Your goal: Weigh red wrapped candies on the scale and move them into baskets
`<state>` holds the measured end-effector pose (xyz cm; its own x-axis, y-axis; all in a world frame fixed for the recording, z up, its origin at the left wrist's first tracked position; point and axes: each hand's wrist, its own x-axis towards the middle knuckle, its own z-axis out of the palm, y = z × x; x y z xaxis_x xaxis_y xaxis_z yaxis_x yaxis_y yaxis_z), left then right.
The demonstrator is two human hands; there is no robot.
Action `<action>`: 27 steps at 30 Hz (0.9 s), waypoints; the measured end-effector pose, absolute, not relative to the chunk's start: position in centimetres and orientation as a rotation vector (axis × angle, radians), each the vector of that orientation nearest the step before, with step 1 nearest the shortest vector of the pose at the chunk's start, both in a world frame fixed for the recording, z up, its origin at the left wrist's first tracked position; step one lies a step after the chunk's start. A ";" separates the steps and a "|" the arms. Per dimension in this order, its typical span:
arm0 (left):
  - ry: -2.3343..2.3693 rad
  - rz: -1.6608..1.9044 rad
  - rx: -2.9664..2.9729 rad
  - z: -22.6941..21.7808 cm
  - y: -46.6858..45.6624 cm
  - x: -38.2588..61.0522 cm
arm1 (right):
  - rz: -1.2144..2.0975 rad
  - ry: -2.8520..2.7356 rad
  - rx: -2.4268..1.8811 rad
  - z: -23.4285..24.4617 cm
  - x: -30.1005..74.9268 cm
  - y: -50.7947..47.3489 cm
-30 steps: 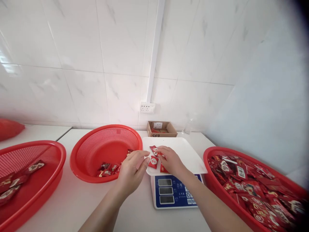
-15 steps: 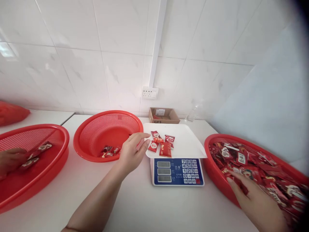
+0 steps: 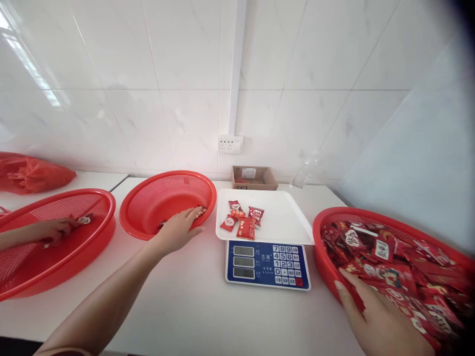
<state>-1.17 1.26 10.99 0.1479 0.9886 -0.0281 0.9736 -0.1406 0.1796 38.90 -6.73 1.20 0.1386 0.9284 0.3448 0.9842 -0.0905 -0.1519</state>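
Observation:
My left hand [image 3: 178, 228] lies over the near rim of the middle red basket [image 3: 148, 198], fingers stretched out flat and open, the tips beside a red packet [image 3: 201, 212] inside it. My right hand [image 3: 374, 316] rests low on the heap of red candy packets [image 3: 393, 267] in the right red basket [image 3: 322, 217], thumb apart, fingers flat on the packets. Between the hands stands a scale with a blue keypad panel [image 3: 267, 262]. Its white tray [image 3: 285, 222] carries several red packets [image 3: 243, 220].
A large red basket [image 3: 100, 198] at the left holds a few packets, and another person's hand [image 3: 55, 230] is in it. A red bag [image 3: 29, 173] lies at the far left. A small cardboard box [image 3: 254, 178] and a clear bottle [image 3: 304, 173] stand against the tiled wall.
My right hand left the scale tray and went down onto the heap in the right basket. My left hand moved from the tray's edge to the middle basket's rim. Another person's hand appeared at left.

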 end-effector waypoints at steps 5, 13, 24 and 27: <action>2.083 0.056 2.120 10.5 -1.0 -2.4 | -0.265 -1.885 -2.005 1.5 38.5 -6.8; 2.116 0.201 2.084 10.4 -3.0 -6.7 | -0.292 -1.872 -1.938 1.6 38.4 -7.1; 2.597 -0.307 2.027 11.9 -3.4 -15.9 | -0.354 -1.883 -1.886 1.9 38.2 -7.2; 2.639 -0.370 1.957 12.7 -3.1 -16.9 | -0.332 -1.872 -1.896 2.0 38.1 -7.2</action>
